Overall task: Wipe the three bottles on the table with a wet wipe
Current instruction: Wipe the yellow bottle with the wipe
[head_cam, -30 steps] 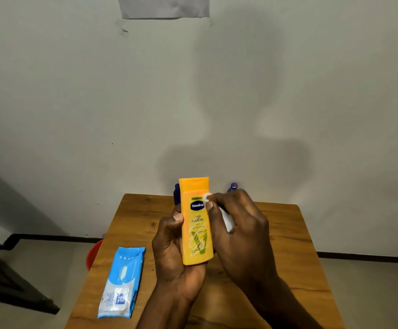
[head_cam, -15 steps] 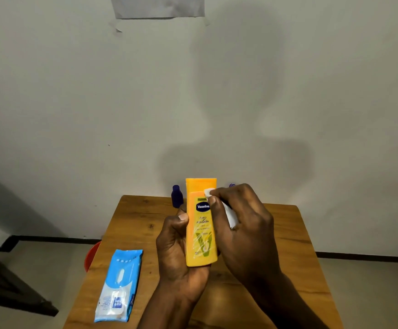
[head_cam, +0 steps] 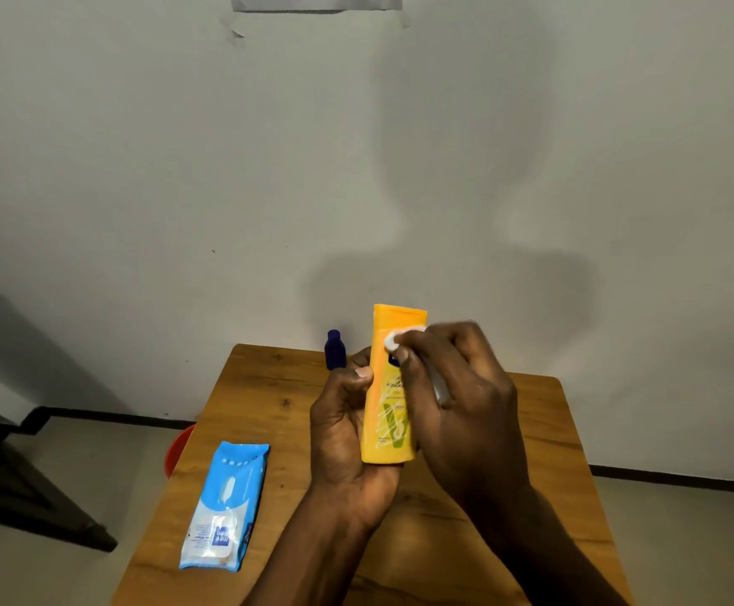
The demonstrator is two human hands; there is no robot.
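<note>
Two hands work above the middle of the wooden worktop (head_cam: 269, 413): my left hand (head_cam: 347, 435) is clenched around the upright yellow lotion bottle (head_cam: 389, 413), while my right hand (head_cam: 457, 400) pinches a white wet wipe (head_cam: 393, 338) against the bottle's upper front. One dark blue bottle (head_cam: 334, 349) stands at the far edge. One blue wipes pack (head_cam: 225, 505) lies near the left edge.

Yellow lotion bottle (head_cam: 390, 387) held upright above the counter, cap up, label w/ green print facing cam. White wet wipe (head_cam: 400, 338) bunched up against its upper front. Small dark blue bottle (head_cam: 335, 349) standing upright at the far edge, behind it.
</note>
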